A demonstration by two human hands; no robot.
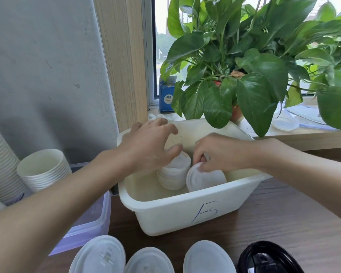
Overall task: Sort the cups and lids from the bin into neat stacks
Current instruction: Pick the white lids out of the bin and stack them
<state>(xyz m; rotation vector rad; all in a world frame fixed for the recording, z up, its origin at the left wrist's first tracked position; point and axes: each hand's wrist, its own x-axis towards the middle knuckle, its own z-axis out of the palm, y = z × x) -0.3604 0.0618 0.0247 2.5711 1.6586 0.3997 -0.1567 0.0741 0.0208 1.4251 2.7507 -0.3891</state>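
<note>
Inside the white rectangular plastic bin [165, 217], little left: a nested white stack [173, 176] and one loose round white lid [205, 180]. Pinching that lid in right hand [222, 152] fingers; poised over the stack with left hand [148, 148] fingers spread. Already on the table [283, 223]: translucent lid piles [98, 255], paper cup stacks [45, 168].

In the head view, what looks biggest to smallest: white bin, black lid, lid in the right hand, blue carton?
1. White plastic bin marked in blue
2. Round black plastic lid, though cropped and nearest the camera, so unsure
3. Round white plastic lid pinched by the right hand
4. Blue cardboard carton, farthest away
</note>
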